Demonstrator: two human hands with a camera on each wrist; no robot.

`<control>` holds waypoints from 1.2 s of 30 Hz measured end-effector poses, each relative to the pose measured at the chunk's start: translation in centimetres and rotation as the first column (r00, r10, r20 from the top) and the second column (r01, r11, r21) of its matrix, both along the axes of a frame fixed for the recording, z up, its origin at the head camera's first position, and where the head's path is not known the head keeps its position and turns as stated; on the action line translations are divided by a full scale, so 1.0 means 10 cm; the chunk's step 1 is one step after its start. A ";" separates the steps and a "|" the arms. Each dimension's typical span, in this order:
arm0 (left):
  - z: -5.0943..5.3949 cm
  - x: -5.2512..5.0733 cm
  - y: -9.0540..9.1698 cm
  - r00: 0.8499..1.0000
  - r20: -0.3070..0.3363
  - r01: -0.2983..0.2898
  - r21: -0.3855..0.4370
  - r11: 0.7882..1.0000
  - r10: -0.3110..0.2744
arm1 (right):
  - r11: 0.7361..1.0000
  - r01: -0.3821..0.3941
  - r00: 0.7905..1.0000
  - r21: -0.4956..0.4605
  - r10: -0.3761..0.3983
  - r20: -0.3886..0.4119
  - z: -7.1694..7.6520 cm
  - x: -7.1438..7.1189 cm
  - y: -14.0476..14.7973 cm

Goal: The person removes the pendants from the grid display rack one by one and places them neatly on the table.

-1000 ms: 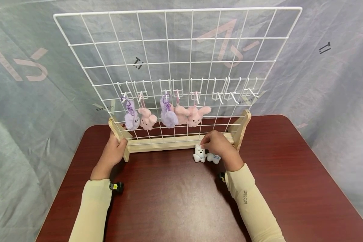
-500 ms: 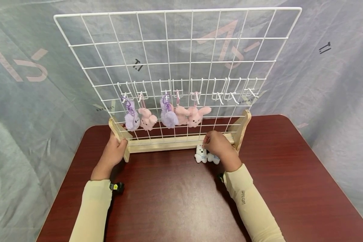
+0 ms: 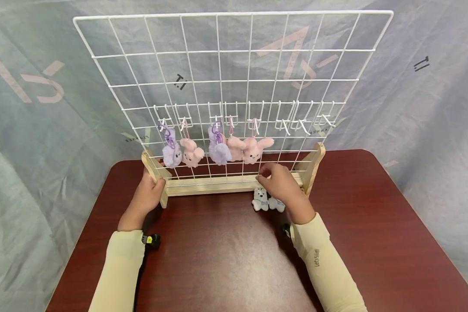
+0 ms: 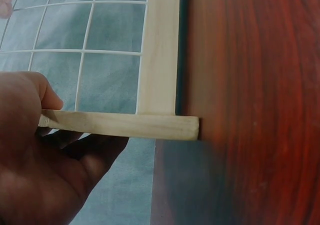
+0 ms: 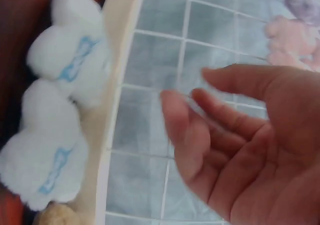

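A person in cream sleeves (image 3: pixel 117 262) works with two bare hands at a white wire grid (image 3: pixel 234 67) stood on a dark reddish surface (image 3: pixel 218 260). The left hand (image 3: pixel 150 195) grips the wooden side support (image 3: pixel 154 168) at the grid's left end, its thumb on one side of the board and its fingers on the other. The right hand (image 3: pixel 281 182), well apart from the left, hovers in front of the grid near the lower wooden rail (image 3: pixel 210 185), its fingers bent and its thumb parted from them. Just below the right fingertips, a white plush bear (image 3: pixel 260 199) faces forward on the surface; a second white plush (image 3: pixel 277 204), partly covered by the right hand, sits close beside it. Blue markings show on both white toys. Between the two hands and higher up, five plush toys hang from hooks on the grid: from the left hand's side, a lilac one (image 3: pixel 173 155), a pink one (image 3: pixel 192 155), another lilac (image 3: pixel 220 152), and two pink ones, the last a long-eared plush (image 3: pixel 252 151). Three more white hooks (image 3: pixel 302 125) stand above and to the right of the right hand. A grey cloth (image 3: pixel 35 151) hangs behind.
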State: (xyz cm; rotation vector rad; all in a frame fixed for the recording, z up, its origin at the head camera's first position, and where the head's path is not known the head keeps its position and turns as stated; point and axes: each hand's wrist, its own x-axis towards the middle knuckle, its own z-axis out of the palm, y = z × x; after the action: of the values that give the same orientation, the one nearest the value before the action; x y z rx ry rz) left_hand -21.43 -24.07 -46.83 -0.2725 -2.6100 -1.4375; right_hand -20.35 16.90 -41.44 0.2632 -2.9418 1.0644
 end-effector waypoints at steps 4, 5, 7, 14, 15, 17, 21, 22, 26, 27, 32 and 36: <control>0.01 -0.01 0.00 1.000 0.004 0.008 0.003 1.000 -0.008 | 0.977 -0.060 0.998 -0.206 0.062 0.002 0.07 0.01 -0.06; 0.01 -0.01 0.00 1.000 0.005 0.012 0.005 1.000 -0.012 | 0.964 -0.071 0.997 -0.255 0.077 0.013 0.08 0.01 -0.07; 0.01 -0.01 0.00 1.000 0.006 0.011 0.006 1.000 -0.011 | 0.934 -0.091 0.993 -0.347 0.109 0.035 0.08 0.00 -0.09; 0.01 -0.02 -0.01 1.000 0.001 0.001 -0.002 1.000 -0.001 | 0.763 -0.074 0.980 -0.642 0.174 0.093 0.12 -0.01 -0.12; 0.01 -0.02 -0.01 1.000 -0.001 0.001 -0.003 1.000 -0.001 | 0.737 -0.070 0.977 -0.672 0.186 0.101 0.12 -0.01 -0.13; 0.01 -0.03 -0.01 1.000 -0.001 -0.001 -0.003 1.000 0.001 | 0.693 -0.064 0.972 -0.718 0.206 0.113 0.13 0.00 -0.14; -0.01 -0.01 -0.01 1.000 0.014 -0.010 -0.008 1.000 0.010 | 0.642 -0.056 0.974 -0.764 0.202 0.099 0.13 0.01 -0.18; -0.01 0.00 -0.02 1.000 0.021 -0.011 -0.007 1.000 0.011 | 0.635 -0.053 0.977 -0.771 0.192 0.091 0.13 0.02 -0.18; -0.03 0.01 -0.01 1.000 0.017 -0.009 0.000 1.000 0.009 | 0.590 -0.036 0.986 -0.807 0.150 0.066 0.12 0.03 -0.21; -0.03 0.01 -0.01 1.000 0.015 -0.005 0.003 1.000 0.005 | 0.575 -0.034 0.988 -0.817 0.142 0.059 0.12 0.03 -0.22; -0.01 -0.01 0.00 1.000 -0.002 0.014 0.010 1.000 -0.014 | 0.520 -0.052 0.993 -0.852 0.118 0.011 0.13 0.05 -0.23; 0.01 -0.03 0.00 1.000 -0.001 0.024 0.009 1.000 -0.024 | 0.463 -0.073 0.991 -0.883 0.131 -0.013 0.19 0.09 -0.24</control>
State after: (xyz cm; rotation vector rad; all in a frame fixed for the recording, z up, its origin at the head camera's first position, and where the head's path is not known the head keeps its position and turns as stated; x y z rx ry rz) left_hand -21.68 -24.11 -46.73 -0.3044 -2.6072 -1.4557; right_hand -19.44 14.55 -39.56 0.3694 -1.9562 2.4365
